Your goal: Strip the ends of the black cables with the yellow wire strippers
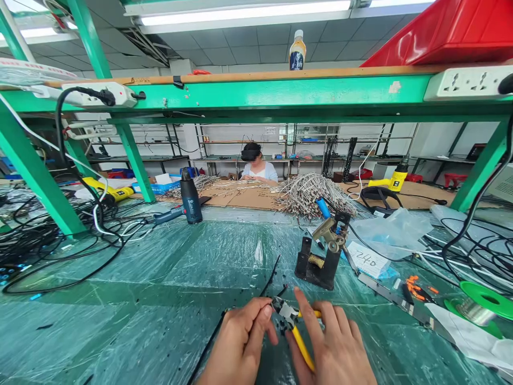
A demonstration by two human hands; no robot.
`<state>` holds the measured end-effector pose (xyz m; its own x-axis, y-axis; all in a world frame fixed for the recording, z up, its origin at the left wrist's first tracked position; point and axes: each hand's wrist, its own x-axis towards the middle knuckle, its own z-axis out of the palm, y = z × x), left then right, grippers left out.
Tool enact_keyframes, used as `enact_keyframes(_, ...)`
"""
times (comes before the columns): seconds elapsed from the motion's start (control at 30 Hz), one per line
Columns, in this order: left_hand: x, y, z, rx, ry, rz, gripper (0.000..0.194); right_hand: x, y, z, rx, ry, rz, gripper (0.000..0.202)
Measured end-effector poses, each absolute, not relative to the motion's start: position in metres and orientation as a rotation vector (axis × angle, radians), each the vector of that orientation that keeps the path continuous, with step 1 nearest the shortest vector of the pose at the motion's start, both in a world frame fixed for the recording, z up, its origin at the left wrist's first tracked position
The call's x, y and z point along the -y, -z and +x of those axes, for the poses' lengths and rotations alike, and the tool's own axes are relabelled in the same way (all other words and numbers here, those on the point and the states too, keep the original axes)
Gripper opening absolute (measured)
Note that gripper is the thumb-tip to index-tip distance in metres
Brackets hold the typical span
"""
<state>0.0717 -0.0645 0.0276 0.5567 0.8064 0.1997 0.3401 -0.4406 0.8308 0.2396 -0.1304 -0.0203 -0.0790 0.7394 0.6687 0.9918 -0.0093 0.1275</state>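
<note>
My left hand (pixel 244 337) pinches a thin black cable (pixel 208 345), which runs down toward the bottom edge of the view. Yellow-handled cutting pliers (pixel 300 342) are in my right hand (pixel 328 342), its index finger stretched along the upper side. The pliers' metal jaws (pixel 280 307) are right at my left fingertips; whether they touch the cable end is too small to tell. Just beyond, a loose black cable piece (pixel 272 275) points away over the green mat. Behind the pliers stands a black metal stand (pixel 320 262) with a soldering iron holder and brass wool.
A dark heat gun (pixel 191 198) stands left of centre. At right lie a steel ruler (pixel 395 299), a green solder spool (pixel 476 310) and a paper marked 240 (pixel 366 259). Behind are a grey cable pile (pixel 318 195) and a seated person (pixel 258 166). A green shelf beam (pixel 264 93) crosses above.
</note>
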Motion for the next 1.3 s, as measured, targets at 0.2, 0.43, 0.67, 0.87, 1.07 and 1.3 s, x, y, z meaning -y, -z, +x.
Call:
enact_keyframes(0.2, 0.064, -0.036, 0.070, -0.907, -0.759, 2.077, 0.034, 0.131, 0.027, 0.241, 1.872, 0.756, -1.835, 0.062)
enact_keyframes(0.43, 0.062, -0.035, 0.069, -0.889, -0.732, 2.053, 0.033, 0.131, 0.032, 0.243, 1.886, 0.148, -1.807, 0.044)
enact_keyframes(0.67, 0.060, -0.031, 0.069, -0.865, -0.708, 1.864, 0.033, 0.132, 0.003, 0.236, 1.758, -0.709, -1.623, 0.026)
enact_keyframes(0.87, 0.061, -0.033, 0.069, -0.856, -0.749, 1.905, 0.033, 0.133, 0.014, 0.235, 1.740, -0.423, -1.669, 0.033)
enact_keyframes(1.07, 0.061, -0.033, 0.069, -0.873, -0.801, 2.063, 0.027, 0.131, 0.026, 0.243, 1.880, 0.531, -1.764, 0.056)
enact_keyframes(1.3, 0.059, -0.027, 0.066, -0.853, -0.772, 2.196, 0.027, 0.133, 0.019, 0.241, 1.903, 0.802, -1.813, 0.064)
